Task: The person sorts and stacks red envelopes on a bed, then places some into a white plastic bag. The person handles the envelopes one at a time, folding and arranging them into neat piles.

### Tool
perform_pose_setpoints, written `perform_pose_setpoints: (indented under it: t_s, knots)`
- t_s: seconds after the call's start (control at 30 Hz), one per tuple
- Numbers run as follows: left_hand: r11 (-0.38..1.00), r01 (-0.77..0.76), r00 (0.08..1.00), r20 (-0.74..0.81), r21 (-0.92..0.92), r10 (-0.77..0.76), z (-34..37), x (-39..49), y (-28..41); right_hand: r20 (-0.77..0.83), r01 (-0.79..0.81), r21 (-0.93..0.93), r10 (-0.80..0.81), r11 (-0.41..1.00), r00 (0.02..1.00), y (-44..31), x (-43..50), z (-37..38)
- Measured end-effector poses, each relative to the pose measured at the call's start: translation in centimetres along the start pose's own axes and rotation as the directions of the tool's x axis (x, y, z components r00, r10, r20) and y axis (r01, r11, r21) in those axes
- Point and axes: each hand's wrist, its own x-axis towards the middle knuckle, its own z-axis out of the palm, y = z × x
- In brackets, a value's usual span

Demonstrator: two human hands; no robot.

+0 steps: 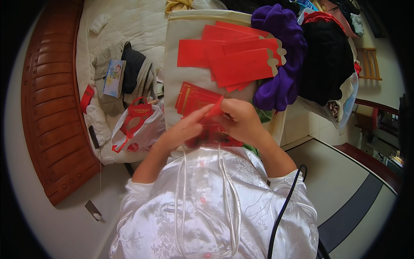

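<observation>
Close in front of my body, my left hand [189,128] and my right hand [244,121] meet over a cream fabric surface with a zip [173,77]. Between their fingers is a small red paper item [215,111], probably an envelope; its lower part is hidden by the fingers. Just beyond it lie several small red envelopes with gold print [194,95], fanned out. More red printed pieces [210,136] are partly covered below my hands. Farther off, several large plain red envelopes [242,66] overlap in a loose pile, some with pale rounded flaps at their right ends.
Purple cloth [281,58] borders the envelopes on the right, beside black clothing [326,61] heaped on a plastic bin. To the left are a white plastic bag [152,124] with red items, folded clothes [134,69] under a booklet [114,77], and a wooden headboard [53,97].
</observation>
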Motion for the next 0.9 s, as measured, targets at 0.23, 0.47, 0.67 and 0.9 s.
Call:
perform_pose_setpoints:
  t_s: [0.23,0.47,0.67,0.9]
  knots:
    - [0.967,-0.160,0.987,0.013,0.199,0.161,0.4,-0.3,-0.1,0.170,0.228,0.233,-0.270,0.945,0.948,-1.6,0.8,-1.7]
    - [0.707,-0.663,0.748,0.263,0.246,0.610,0.0,0.1,1.0,-0.160,0.699,-0.074,-0.700,0.712,0.696,-4.8,0.0,-1.6]
    - [0.649,-0.536,0.776,0.012,0.539,0.631,-0.4,0.1,0.7,-0.232,0.560,-0.215,-0.599,0.800,0.766,-3.7,0.5,-2.2]
    - [-0.033,-0.262,0.739,0.223,0.964,0.636,-0.8,0.4,-1.2,-0.620,-0.044,0.474,0.369,0.880,0.693,3.7,5.3,-6.0]
